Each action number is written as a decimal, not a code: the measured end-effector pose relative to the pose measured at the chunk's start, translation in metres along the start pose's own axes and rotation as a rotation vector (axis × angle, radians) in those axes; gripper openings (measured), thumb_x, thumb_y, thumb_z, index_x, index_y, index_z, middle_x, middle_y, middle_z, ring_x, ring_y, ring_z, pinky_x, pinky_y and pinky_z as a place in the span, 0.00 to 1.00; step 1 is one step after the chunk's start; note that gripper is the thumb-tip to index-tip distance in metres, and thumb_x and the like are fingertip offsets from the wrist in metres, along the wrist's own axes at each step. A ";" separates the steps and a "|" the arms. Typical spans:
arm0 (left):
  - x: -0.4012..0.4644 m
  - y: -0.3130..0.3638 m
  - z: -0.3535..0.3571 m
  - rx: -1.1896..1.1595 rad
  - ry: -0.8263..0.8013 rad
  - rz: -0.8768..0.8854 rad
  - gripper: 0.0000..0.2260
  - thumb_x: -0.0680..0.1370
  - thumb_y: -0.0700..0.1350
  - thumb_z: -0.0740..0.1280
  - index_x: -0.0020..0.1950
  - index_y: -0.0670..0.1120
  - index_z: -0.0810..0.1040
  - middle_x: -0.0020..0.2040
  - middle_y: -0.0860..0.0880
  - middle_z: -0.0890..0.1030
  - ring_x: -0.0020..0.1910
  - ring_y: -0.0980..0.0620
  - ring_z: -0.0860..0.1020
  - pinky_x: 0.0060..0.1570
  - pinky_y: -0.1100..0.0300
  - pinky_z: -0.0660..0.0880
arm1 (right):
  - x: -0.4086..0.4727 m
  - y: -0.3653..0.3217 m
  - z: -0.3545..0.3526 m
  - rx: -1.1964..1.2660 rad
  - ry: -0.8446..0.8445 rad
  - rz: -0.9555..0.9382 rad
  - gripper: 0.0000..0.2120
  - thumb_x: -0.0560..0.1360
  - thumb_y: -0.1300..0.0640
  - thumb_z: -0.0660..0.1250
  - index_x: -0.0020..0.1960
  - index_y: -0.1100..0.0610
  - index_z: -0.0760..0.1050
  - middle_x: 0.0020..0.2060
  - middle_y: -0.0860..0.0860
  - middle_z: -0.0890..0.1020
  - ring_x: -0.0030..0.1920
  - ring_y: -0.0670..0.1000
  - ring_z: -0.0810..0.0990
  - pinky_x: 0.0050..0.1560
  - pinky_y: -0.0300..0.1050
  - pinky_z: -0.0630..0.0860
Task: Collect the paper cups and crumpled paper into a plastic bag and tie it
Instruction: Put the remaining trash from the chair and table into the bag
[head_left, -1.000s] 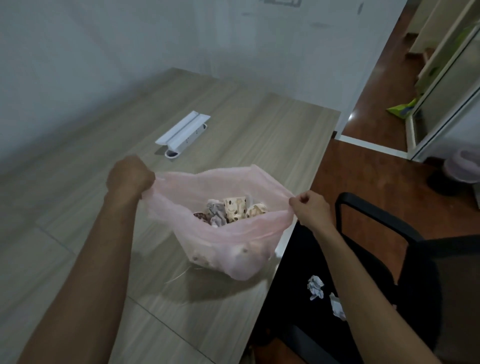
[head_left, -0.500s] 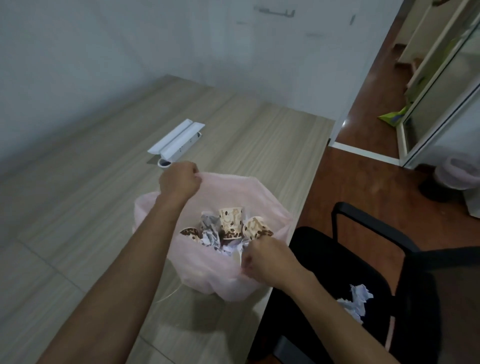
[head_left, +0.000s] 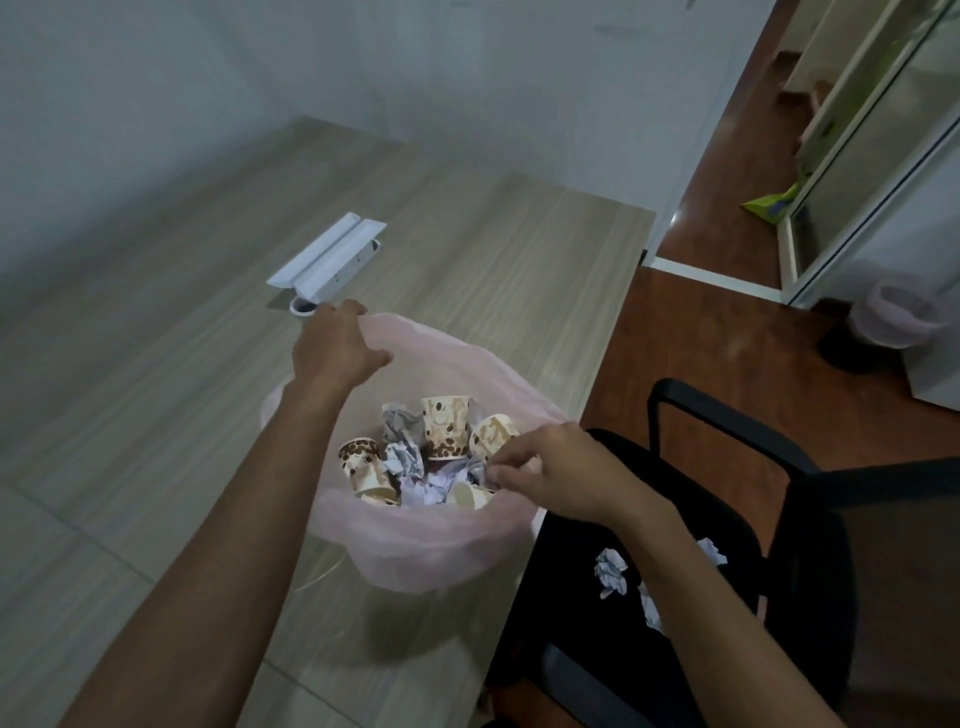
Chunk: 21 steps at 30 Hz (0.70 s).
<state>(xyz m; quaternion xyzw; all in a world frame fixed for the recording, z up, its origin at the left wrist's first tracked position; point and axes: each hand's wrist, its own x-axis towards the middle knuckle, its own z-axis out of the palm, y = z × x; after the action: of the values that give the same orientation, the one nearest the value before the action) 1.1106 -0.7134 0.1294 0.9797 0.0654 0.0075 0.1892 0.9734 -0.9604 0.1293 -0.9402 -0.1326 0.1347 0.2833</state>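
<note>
A pink plastic bag (head_left: 415, 540) stands open at the right edge of the wooden table (head_left: 156, 415). Inside it lie several brown-patterned paper cups (head_left: 445, 426) and balls of crumpled paper (head_left: 405, 460). My left hand (head_left: 335, 348) grips the bag's far rim. My right hand (head_left: 556, 470) pinches the near right rim, just over the cups. Two more crumpled paper balls (head_left: 612, 569) lie on the seat of the black chair (head_left: 727, 545) to the right of the bag.
A white hinged cable cover (head_left: 327, 257) stands open on the table beyond the bag. The table's right edge runs beside the chair. A small bin (head_left: 898, 317) stands on the brown floor at the far right, next to a glass door.
My hands shifted from the bag's left and right sides to its far rim and near rim. The bag's mouth now gapes wider and the view has moved closer.
</note>
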 end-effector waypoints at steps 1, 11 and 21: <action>-0.002 -0.004 0.000 0.004 0.014 -0.010 0.33 0.68 0.52 0.79 0.69 0.46 0.72 0.67 0.41 0.74 0.63 0.39 0.75 0.58 0.45 0.74 | 0.001 0.004 0.000 0.030 0.051 0.009 0.10 0.76 0.44 0.67 0.51 0.46 0.85 0.46 0.40 0.86 0.47 0.40 0.82 0.51 0.47 0.79; -0.051 -0.022 0.003 0.046 0.070 -0.221 0.08 0.75 0.44 0.64 0.47 0.44 0.82 0.48 0.39 0.83 0.49 0.36 0.80 0.44 0.53 0.72 | -0.016 0.063 0.021 0.108 0.197 0.182 0.12 0.72 0.44 0.72 0.44 0.52 0.86 0.41 0.46 0.87 0.45 0.43 0.83 0.48 0.43 0.80; -0.074 0.027 0.016 -0.191 0.152 -0.169 0.09 0.77 0.44 0.65 0.54 0.45 0.82 0.54 0.41 0.83 0.56 0.39 0.78 0.52 0.53 0.73 | -0.038 0.098 0.003 0.270 0.577 0.166 0.11 0.75 0.50 0.71 0.40 0.56 0.85 0.36 0.48 0.85 0.37 0.41 0.81 0.43 0.42 0.77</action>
<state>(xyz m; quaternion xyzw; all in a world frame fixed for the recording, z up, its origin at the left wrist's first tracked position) 1.0416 -0.7538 0.1248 0.9449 0.1606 0.0718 0.2760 0.9542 -1.0500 0.0782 -0.9011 0.0492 -0.0985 0.4194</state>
